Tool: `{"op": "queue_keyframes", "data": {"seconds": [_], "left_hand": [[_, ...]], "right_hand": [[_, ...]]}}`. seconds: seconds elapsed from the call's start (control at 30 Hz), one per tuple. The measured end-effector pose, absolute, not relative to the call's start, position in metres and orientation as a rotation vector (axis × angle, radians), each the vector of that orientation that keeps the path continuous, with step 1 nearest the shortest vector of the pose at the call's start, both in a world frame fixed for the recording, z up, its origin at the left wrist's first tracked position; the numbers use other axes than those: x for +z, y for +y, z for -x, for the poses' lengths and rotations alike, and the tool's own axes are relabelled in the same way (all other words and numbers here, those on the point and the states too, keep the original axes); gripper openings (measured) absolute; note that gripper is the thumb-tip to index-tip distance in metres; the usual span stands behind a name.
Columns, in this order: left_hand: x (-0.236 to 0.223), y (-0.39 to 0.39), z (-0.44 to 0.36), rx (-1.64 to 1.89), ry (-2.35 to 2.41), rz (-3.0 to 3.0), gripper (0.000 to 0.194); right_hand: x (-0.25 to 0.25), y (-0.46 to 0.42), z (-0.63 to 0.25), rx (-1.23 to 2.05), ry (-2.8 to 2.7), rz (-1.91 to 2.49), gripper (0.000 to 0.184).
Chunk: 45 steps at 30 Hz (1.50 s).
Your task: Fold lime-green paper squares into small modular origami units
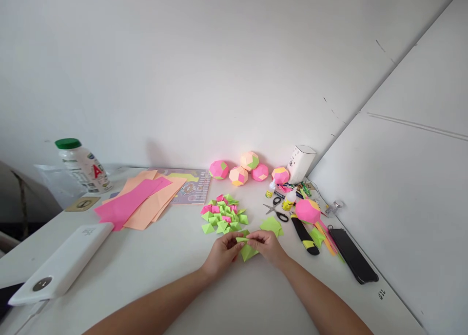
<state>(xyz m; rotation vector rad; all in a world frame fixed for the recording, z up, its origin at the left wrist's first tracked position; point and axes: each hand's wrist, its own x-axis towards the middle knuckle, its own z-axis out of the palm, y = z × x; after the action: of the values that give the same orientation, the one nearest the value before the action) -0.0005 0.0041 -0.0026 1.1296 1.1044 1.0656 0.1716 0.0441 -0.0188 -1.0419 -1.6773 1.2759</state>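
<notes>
My left hand (222, 253) and my right hand (268, 246) meet over the white table (153, 271), both pinched on a small folded green paper piece (247, 250). Just beyond my fingers lies a pile of several folded green and pink paper units (222, 214). A few flat green paper squares (271, 225) rest right of the pile, close to my right hand.
Pink and orange paper sheets (141, 203) lie at the left, beside a white bottle with a green cap (83, 165) and a white power bank (62, 264). Several paper balls (239, 170) line the wall. Scissors (277, 210), glue bottles (288, 199), a cutter (304, 234) and a phone (353, 255) sit at the right.
</notes>
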Motion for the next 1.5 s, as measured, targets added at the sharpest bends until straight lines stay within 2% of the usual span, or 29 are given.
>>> {"op": "queue_keyframes", "data": {"seconds": [0.93, 1.5], "left_hand": [[-0.0019, 0.0030, 0.0001, 1.041, 1.182, -1.166, 0.044], [0.0014, 0.0010, 0.0005, 1.075, 1.162, -1.092, 0.037]], "right_hand": [[-0.0104, 0.0405, -0.1677, 1.343, -1.696, 1.012, 0.024], [-0.0132, 0.0419, -0.1680, 1.366, -1.696, 1.021, 0.025]]}}
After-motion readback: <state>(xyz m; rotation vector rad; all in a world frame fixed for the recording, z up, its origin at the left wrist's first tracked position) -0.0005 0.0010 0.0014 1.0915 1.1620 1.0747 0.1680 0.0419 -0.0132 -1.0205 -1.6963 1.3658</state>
